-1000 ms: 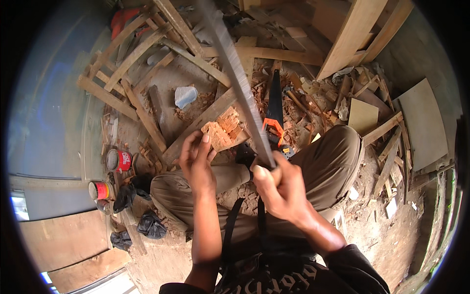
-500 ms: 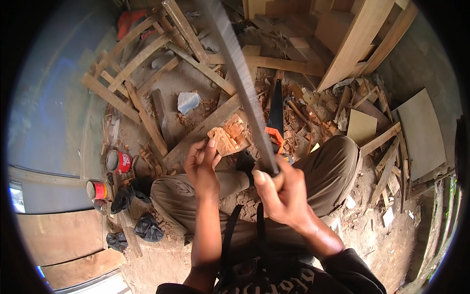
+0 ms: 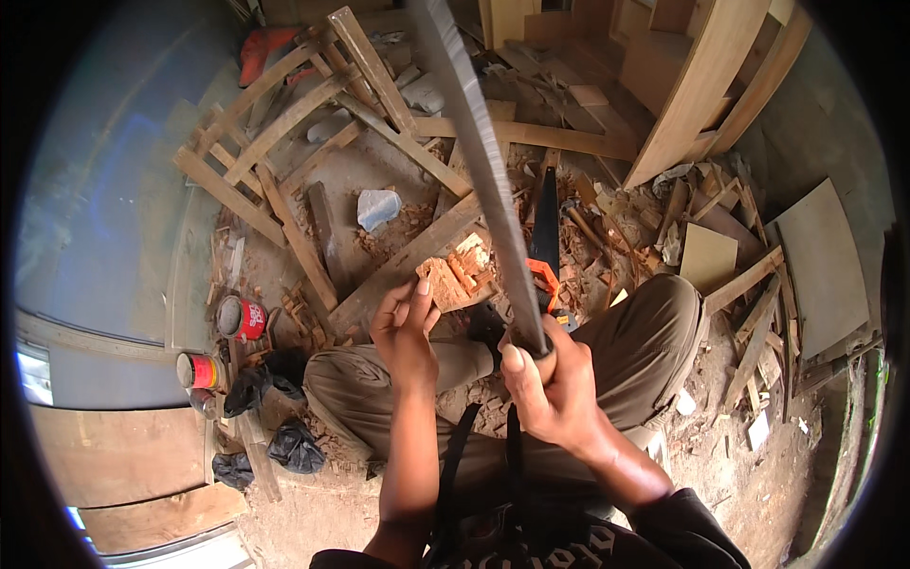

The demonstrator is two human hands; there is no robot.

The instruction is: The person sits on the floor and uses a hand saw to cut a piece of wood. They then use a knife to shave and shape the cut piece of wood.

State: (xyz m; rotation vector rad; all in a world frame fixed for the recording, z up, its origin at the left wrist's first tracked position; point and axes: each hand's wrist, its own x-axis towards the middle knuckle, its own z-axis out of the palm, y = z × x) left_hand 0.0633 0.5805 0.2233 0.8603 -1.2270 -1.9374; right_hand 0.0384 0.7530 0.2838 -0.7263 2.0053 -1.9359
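My right hand (image 3: 559, 384) is closed round the short wooden handle of a machete (image 3: 488, 171). Its long grey blade rises up and away, past the top of the picture, slightly blurred. With its fingers pinched, my left hand (image 3: 406, 332) grips the left side of a rough, reddish-brown piece of wood (image 3: 444, 284) with a chopped, splintered face. This wood is over a long plank (image 3: 403, 247) lying on the ground between my bent legs. The blade is apart from the wood.
A handsaw (image 3: 546, 213) with an orange handle lies just beyond the machete. Wooden frames (image 3: 284, 123) lean at the far left, with a pale stone-like lump (image 3: 378, 209) nearby. Paint cans (image 3: 240, 318) and black plastic bags (image 3: 296, 446) sit left. Boards (image 3: 825, 266) and scraps line the right.
The whole view has shifted slightly, so things sit a little lower and further right. Both hands keep their grips, and the machete stays raised.
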